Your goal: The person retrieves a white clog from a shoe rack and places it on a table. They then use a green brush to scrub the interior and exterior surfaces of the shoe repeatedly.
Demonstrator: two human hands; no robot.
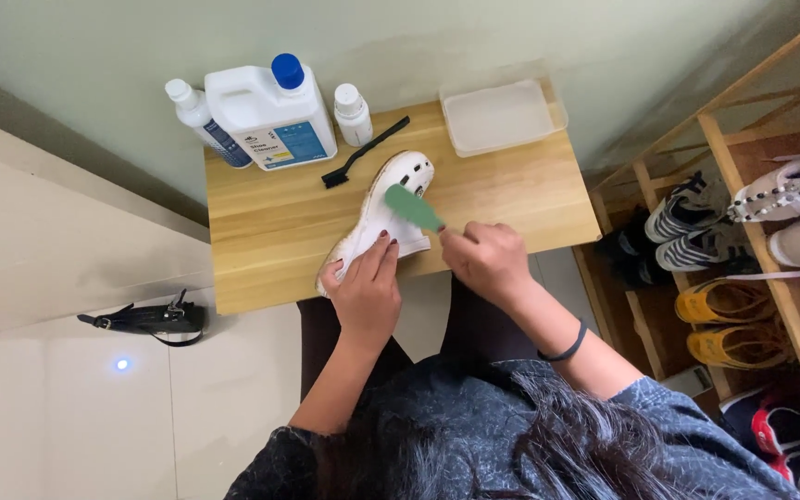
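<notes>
A white clog-style shoe (389,199) lies on its side on a small wooden table (270,231). My left hand (363,287) grips the shoe's heel end at the table's front edge. In my right hand (485,259) is a green-handled brush (412,207), its head resting against the shoe's upper. The brush bristles are hidden from view.
At the table's back stand a white spray bottle (198,118), a large white jug with a blue cap (270,116), a small white bottle (352,113), a black brush (363,153) and a clear plastic tub (502,116). A wooden shoe rack (752,194) stands right; a black strap (145,319) lies on the floor.
</notes>
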